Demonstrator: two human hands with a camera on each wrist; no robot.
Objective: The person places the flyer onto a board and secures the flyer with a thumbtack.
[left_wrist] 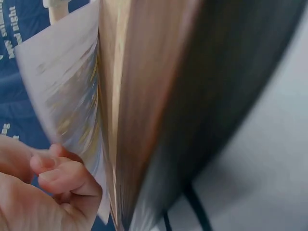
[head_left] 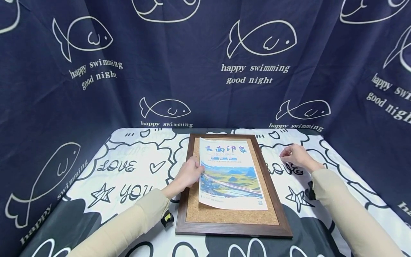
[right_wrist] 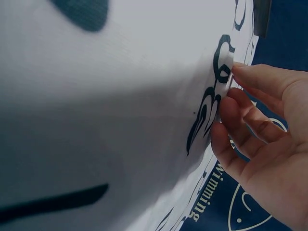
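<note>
A printed poster [head_left: 232, 178] with a landscape picture and large characters lies over a cork board [head_left: 231, 216], which has a dark brown wooden frame [head_left: 233, 230]. At the poster's left edge, my left hand [head_left: 189, 171] pinches the paper between thumb and curled fingers. The left wrist view shows this hand [left_wrist: 62, 187] beside the paper [left_wrist: 67, 77], with the board's side close by. To the right of the board, my right hand [head_left: 297, 156] is low over the patterned cloth. Its fingers [right_wrist: 238, 120] are bent, the tips close together; whether something tiny is between them is unclear.
A white and dark tablecloth [head_left: 128, 178] with drawn words and stars covers the table. Dark blue curtains [head_left: 205, 64] with fish prints stand behind and at both sides. A black strap device with a yellow mark [head_left: 167, 218] is at the left wrist.
</note>
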